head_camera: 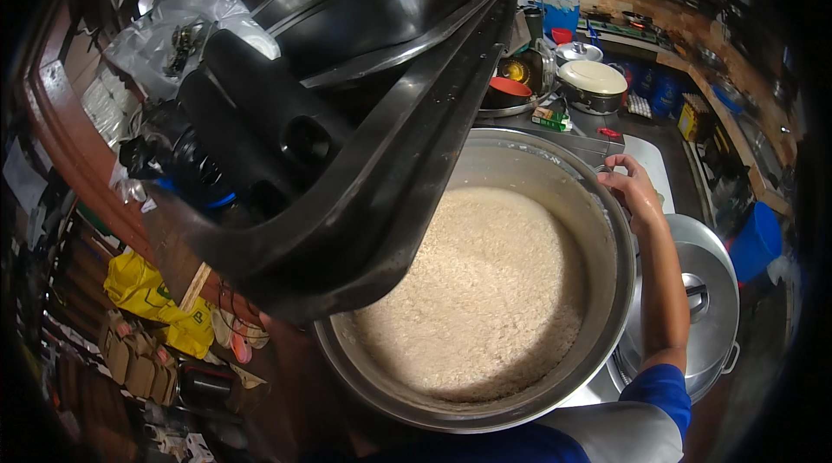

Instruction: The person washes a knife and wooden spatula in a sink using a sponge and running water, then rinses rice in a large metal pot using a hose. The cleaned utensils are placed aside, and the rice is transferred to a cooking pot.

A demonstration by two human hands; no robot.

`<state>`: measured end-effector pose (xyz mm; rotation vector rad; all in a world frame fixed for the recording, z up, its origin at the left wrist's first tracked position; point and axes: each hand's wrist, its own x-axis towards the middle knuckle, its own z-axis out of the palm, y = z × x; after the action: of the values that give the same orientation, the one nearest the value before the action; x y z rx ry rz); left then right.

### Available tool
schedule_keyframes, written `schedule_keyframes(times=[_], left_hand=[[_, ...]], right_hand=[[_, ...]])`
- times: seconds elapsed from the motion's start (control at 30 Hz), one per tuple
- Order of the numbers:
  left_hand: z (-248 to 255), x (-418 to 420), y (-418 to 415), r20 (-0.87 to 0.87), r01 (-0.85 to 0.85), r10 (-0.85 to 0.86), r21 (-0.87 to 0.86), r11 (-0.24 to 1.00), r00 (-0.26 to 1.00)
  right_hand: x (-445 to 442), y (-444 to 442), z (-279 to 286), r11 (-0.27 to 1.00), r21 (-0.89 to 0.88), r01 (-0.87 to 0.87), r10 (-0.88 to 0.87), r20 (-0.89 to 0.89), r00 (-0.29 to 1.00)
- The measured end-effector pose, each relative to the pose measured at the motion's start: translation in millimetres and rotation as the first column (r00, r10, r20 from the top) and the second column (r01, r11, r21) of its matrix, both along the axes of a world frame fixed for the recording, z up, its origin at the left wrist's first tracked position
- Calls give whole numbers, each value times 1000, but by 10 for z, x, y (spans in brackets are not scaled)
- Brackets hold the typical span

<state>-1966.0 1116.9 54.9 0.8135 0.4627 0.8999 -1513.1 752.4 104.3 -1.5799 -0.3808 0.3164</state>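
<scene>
A large metal cooking pot (pixel 621 313) fills the space before me, with pale rice grains (pixel 487 287) spread across its inside. My right hand (pixel 630 186) curls its fingers around the pot's handle (pixel 603 170) at the far right of the rim. The left hand is out of view. A black, tray-like thing with a thick rim (pixel 364 235) covers the pot's left side in the picture. To the right, partly behind my forearm, lies a round metal lid (pixel 708 281) with a handle in its middle.
Dark shiny cookware (pixel 390 1) looms at upper left beside a clear plastic bag (pixel 175 27). Beyond the pot stand a pot with a cream lid (pixel 591 79), a red bowl (pixel 510 87) and a blue container (pixel 558 4). A yellow bag (pixel 156 300) lies low left; a blue bucket (pixel 757 242) stands right.
</scene>
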Motion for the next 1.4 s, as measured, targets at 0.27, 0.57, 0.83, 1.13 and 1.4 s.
schedule_keyframes(times=[0.27,0.57,0.83,1.13,1.4], left_hand=[[-307,247,42,0,66,-66,-23,998,998],[-692,530,-1,-54,88,-89,-19,996,995],[-883,669,-33,-130,61,-57,32,998,990],[-1214,595,63,18,153,-153,-25,988,988],[-1184,655,-112,-162,81,-84,-27,996,983]], right_hand=[[-30,-302,88,991,-115,75,-71,41,997],[-27,-538,-325,977,-159,144,-151,-31,988],[8,-553,-709,991,-99,92,-103,-103,989],[60,-432,-1021,992,-92,83,-91,-80,993],[54,-454,-1199,995,-50,81,-85,-75,994]])
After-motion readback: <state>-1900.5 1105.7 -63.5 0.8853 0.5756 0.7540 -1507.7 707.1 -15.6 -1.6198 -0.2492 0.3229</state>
